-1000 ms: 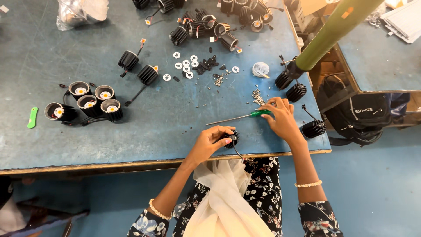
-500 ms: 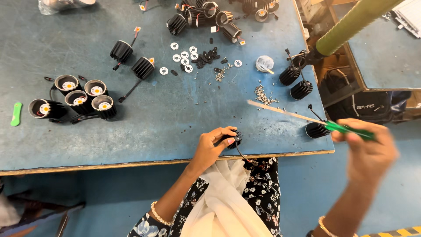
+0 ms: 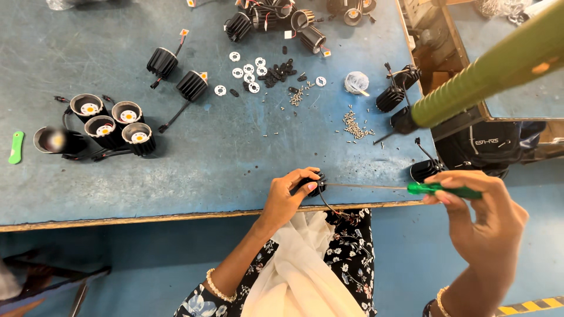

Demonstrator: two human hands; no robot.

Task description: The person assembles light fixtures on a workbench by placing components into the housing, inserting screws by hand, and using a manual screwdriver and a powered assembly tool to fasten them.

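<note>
At the table's [image 3: 176, 194] near edge, a small black lamp housing [image 3: 314, 183] is clasped by the left hand [image 3: 286, 198]. A green-handled screwdriver [image 3: 411, 188] is pinched in the closed right hand [image 3: 484, 220], at 3 o'clock from the housing, its tip against it.

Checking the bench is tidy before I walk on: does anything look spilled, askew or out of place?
Small screws lie scattered loose on the blue table, with a few strays toward its middle. One black lamp housing lies tipped on its side beside four upright ones. Nothing looks damaged.

Blue table [image 3: 205, 170]: five cup lamps [image 3: 108, 126] left, white rings [image 3: 244, 70] centre, loose screws [image 3: 355, 126], green tag [image 3: 16, 147] far left.
</note>
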